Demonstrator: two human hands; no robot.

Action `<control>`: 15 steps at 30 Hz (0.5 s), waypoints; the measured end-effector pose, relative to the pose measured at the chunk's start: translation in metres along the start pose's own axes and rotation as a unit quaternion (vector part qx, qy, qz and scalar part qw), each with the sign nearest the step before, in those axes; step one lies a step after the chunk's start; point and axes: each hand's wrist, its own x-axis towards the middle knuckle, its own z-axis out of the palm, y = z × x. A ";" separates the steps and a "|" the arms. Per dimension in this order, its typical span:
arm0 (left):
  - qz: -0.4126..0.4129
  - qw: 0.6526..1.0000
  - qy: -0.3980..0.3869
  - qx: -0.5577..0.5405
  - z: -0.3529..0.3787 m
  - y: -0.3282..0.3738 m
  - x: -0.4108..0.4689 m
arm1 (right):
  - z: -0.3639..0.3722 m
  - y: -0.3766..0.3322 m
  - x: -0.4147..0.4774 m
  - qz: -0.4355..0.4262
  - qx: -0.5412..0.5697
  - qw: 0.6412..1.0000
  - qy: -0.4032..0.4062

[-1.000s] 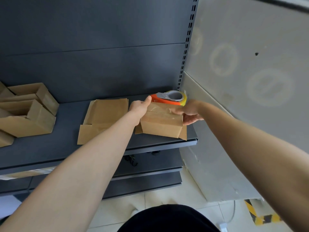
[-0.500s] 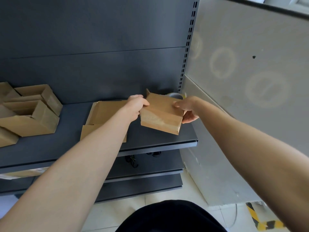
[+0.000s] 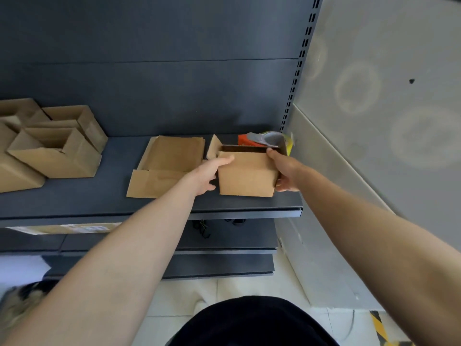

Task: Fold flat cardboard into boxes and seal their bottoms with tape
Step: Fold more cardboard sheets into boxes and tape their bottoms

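Dark grey shelf [image 3: 74, 201]: tape dispenser [image 3: 264, 139] at back rt corner. Open box [image 3: 247, 174] just in front of it, flat cardboard [image 3: 172, 158] to its left, folded boxes [image 3: 57, 151] well apart, further left.

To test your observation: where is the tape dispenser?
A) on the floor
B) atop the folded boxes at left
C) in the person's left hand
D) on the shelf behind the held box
D: the orange tape dispenser rests on the shelf just behind the box that the left hand and right hand hold.
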 end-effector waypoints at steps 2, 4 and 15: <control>-0.004 1.000 0.009 -0.011 0.002 0.001 -0.001 | -0.002 0.003 0.001 -0.014 0.011 1.000 -0.006; 0.006 0.998 0.061 -0.008 0.004 -0.002 0.001 | -0.003 0.004 0.000 -0.028 0.032 0.999 -0.006; 0.055 0.963 0.129 -0.231 0.023 0.008 -0.014 | -0.007 -0.014 -0.008 -0.040 0.047 0.994 -0.088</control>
